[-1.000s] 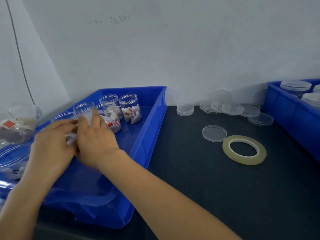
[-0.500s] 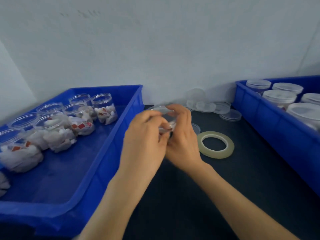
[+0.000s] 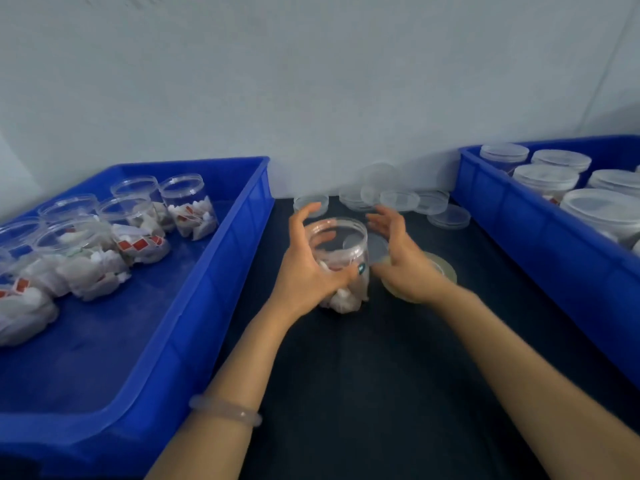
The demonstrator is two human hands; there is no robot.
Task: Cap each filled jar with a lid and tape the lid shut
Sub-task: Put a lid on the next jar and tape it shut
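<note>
Capping step is just starting, 1 jar on the bench.

Left hand [image 3: 308, 271] is gripping the jar [image 3: 346, 251]: thumb across the near wall, fingers curling round the far side. The jar is standing upright on the dark mat [image 3: 363, 375] between the 2 blue bins, mouth open with no lid on, white packets sitting in the bottom.

Right hand [image 3: 401, 261] is hovering just beside the jar's right wall, fingers apart and loosely curved, not clamping anything. A single lid [image 3: 377, 245] is lying flat between the jar and that palm. I cannot tell whether the hand is touching it.

The tape roll [image 3: 445, 266] is lying flat on the mat, half hidden under the right wrist. Spare lids [image 3: 398, 199] are lying heaped against the wall behind.

Left bin [image 3: 221, 271] is holding filled open jars [image 3: 188, 209], right bin [image 3: 519, 216] is holding capped ones [image 3: 543, 176], so by my read the batch is partway through.

Next move, as I am judging it: the right hand is going for that lid, which calls for pinching it by the edge, centring it level over the rim and pressing it down while the left hand is steadying the body. Taping comes after, with the roll sitting within reach.
</note>
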